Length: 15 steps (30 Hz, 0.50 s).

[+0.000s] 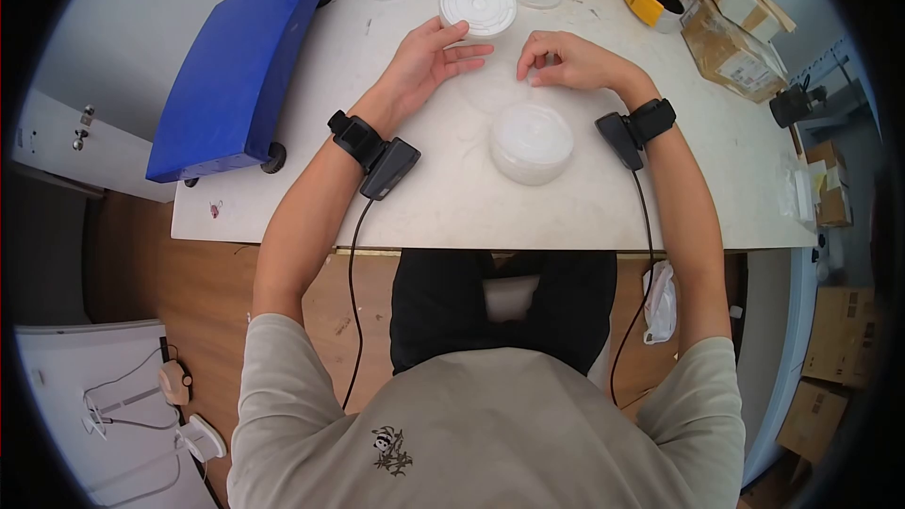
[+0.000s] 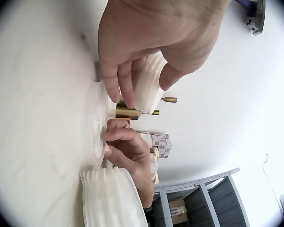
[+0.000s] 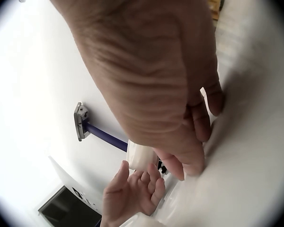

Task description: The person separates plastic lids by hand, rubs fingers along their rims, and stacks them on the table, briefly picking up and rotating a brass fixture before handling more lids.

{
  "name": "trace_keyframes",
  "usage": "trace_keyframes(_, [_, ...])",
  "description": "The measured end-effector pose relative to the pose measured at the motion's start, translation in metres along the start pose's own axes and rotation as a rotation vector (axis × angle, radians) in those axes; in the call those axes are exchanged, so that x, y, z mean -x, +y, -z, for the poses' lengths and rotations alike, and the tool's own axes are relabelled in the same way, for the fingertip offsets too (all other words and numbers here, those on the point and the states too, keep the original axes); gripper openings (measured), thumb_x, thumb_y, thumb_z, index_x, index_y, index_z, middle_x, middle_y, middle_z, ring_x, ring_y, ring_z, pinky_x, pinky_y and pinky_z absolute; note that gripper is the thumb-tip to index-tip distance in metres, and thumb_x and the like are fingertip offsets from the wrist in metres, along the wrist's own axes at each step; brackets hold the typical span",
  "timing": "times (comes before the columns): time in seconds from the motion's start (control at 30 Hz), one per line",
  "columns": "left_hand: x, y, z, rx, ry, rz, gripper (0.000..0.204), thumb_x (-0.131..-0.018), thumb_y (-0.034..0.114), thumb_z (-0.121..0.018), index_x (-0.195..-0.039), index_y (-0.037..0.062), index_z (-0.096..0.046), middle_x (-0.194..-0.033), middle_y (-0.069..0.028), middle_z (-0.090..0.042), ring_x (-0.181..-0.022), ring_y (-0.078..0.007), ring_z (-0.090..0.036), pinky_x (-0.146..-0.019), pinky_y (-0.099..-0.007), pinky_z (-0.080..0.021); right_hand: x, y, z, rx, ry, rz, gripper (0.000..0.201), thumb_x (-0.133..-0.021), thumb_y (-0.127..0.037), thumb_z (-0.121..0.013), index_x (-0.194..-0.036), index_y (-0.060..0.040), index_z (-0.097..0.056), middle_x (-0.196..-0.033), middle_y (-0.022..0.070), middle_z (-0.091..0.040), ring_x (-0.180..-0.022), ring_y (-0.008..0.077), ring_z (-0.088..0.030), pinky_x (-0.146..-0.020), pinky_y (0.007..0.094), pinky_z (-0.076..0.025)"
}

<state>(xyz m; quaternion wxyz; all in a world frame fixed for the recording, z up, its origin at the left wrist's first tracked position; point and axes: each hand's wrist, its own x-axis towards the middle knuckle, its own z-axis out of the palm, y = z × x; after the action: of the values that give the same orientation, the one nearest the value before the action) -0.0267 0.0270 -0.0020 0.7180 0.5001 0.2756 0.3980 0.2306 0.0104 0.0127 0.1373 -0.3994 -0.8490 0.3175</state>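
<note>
A stack of white lids [image 1: 479, 6] is being pinched in the left hand [image 1: 421, 64], upper centre, other fingers extended; a clear disc [image 2: 95, 125] is apparently being gripped at its rim by the curled right hand [image 1: 577, 60]. Handling is seemingly being left unfinished: the disc is lying apart from the stack of round pieces [image 1: 531, 143] being supported by the desk [image 1: 283, 212] at centre.

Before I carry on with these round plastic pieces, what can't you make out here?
- Held white stack, underside: turned away in head view, partly behind the left hand in left wrist view.
- Table stack, full count: cut off by left wrist view's bottom edge.
- Right hand's grip, if any: its palm blocks right wrist view.
- Carton print: too small, head view.
</note>
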Motion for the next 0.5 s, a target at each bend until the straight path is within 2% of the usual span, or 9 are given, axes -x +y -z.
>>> trace_keyframes(0.23, [-0.0009, 0.0004, -0.0005, 0.001, 0.008, -0.025, 0.037, -0.099, 0.021, -0.055, -0.128, 0.0008, -0.046, -0.13, -0.011, -0.054, -0.118, -0.0277, -0.058, -0.099, -0.0388, -0.05, -0.0026, 0.0053, -0.001, -0.035, 0.025, 0.003, 0.01, -0.084, -0.006, -0.067, -0.094, -0.0072, -0.069, -0.099, 0.0016, -0.058, -0.092, 0.0151, -0.054, -0.084, 0.0283, -0.044])
trace_keyframes(0.3, [0.0, 0.0012, -0.0015, -0.003, 0.015, -0.03, 0.037, -0.099, 0.021, -0.055, -0.129, 0.0011, -0.045, -0.13, -0.0105, -0.054, -0.118, -0.0275, -0.058, -0.099, -0.0387, -0.05, -0.0019, 0.0049, -0.0021, -0.073, 0.088, -0.029, 0.009, -0.084, -0.005, -0.066, -0.093, -0.0068, -0.068, -0.099, 0.0023, -0.058, -0.092, 0.0153, -0.054, -0.083, 0.0283, -0.044])
trace_keyframes(0.5, [0.0008, 0.0026, -0.0011, -0.004, 0.031, -0.041, 0.039, -0.099, 0.021, -0.056, -0.131, 0.0021, -0.044, -0.13, -0.0093, -0.054, -0.118, -0.027, -0.058, -0.099, -0.0381, -0.05, -0.0019, 0.0074, -0.0012, 0.034, 0.037, -0.003, 0.016, -0.08, -0.003, -0.064, -0.095, -0.0085, -0.066, -0.098, 0.0015, -0.056, -0.09, 0.0153, -0.052, -0.081, 0.0279, -0.045])
